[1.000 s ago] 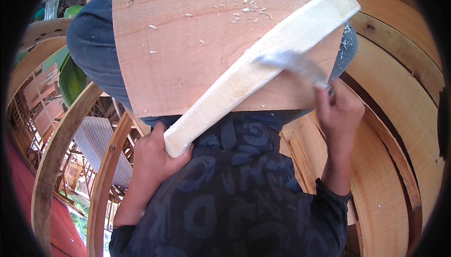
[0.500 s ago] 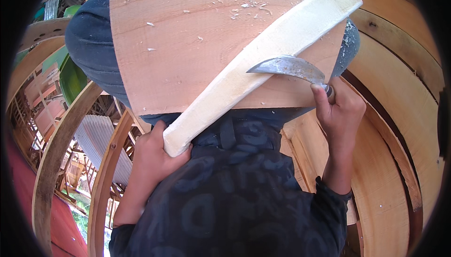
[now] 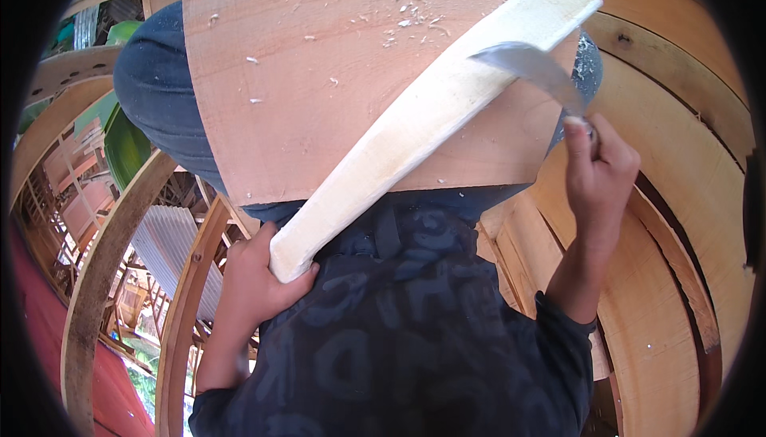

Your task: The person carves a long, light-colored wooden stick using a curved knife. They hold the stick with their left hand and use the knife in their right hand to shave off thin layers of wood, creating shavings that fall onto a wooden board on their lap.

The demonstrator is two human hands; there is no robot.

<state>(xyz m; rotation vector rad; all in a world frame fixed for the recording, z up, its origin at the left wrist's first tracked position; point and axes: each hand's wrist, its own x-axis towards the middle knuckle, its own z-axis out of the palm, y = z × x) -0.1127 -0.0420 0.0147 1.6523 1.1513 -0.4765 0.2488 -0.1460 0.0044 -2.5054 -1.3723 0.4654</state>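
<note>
One bare left hand (image 3: 257,277) showed in the head view, its fingers and thumb wrapped around the narrow lower end of a long, pale, tapering bar of wood (image 3: 399,146). That bar lay slantwise across a flat reddish-brown wooden board (image 3: 295,110) on the person's lap, its broad end up at the right. The right hand (image 3: 604,172) was closed around the mostly hidden handle of a curved grey metal blade (image 3: 536,68), thumb near the blade's base. The blade's tip lay over the bar's upper half; motion blurred it, so whether the edge touched the wood could not be told.

By its look, the bar was stiff and fairly light, not fragile, with dry, flat faces unlikely to slip. The narrow end seemed the best hold, well apart from the blade; the handle was the knife's only safe grip. Small pale wood shavings (image 3: 405,22) dotted the board's far part.
</note>
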